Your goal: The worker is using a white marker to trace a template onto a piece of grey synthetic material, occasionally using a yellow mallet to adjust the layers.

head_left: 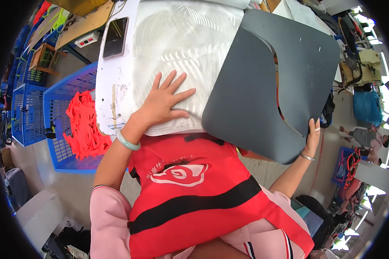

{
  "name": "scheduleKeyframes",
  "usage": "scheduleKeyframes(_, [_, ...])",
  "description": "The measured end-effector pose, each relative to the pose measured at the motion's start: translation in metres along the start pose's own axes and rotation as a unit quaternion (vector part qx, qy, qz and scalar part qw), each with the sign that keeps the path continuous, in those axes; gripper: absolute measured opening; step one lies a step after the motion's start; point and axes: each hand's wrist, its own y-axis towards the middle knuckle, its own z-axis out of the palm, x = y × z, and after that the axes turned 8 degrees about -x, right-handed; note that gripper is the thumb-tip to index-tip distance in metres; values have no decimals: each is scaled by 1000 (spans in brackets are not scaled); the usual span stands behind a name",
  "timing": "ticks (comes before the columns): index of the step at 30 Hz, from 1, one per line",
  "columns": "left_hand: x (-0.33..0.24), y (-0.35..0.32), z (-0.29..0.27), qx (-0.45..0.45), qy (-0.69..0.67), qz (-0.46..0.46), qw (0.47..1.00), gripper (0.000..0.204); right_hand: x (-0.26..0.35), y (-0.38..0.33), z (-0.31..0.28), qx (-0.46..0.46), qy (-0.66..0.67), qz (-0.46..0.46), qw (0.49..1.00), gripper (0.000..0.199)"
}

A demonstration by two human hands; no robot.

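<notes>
Fingers of the left hand (164,101) are lying spread and flat on the white ribbed sheet (177,47); right of it, the right hand (312,134) is gripping the grey curved foam panel (263,86), seemingly positioning it; aligning edges likely comes next.

The white sheet (177,47) ahead of the left hand (164,101) lies open up to the phone (115,37) at its far left corner. To the right, the grey board (268,86) covers the sheet and blocks that side; the right hand (312,136) grips its lower edge. Left of the table, the blue basket (60,99) full of red strips (84,127) fills the floor. The red vest (203,194) crowds the near edge.
</notes>
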Motion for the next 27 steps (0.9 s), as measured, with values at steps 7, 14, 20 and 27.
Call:
scheduleKeyframes(7, [0,3,3,-59,-118,59,990,23,-15,-1,-11,-28,-40,19,999,47])
scheduleKeyframes(14, [-5,11,4,-10,-59,33,998,34,-21,8,-11,-9,15,36,999,43])
scheduleKeyframes(20, [-3,1,13,6,10,44,999,67,-40,15,-20,-6,36,72,997,45])
scheduleKeyframes(27, [0,9,11,-73,-81,56,992,27,-61,23,-24,-24,16,80,996,52])
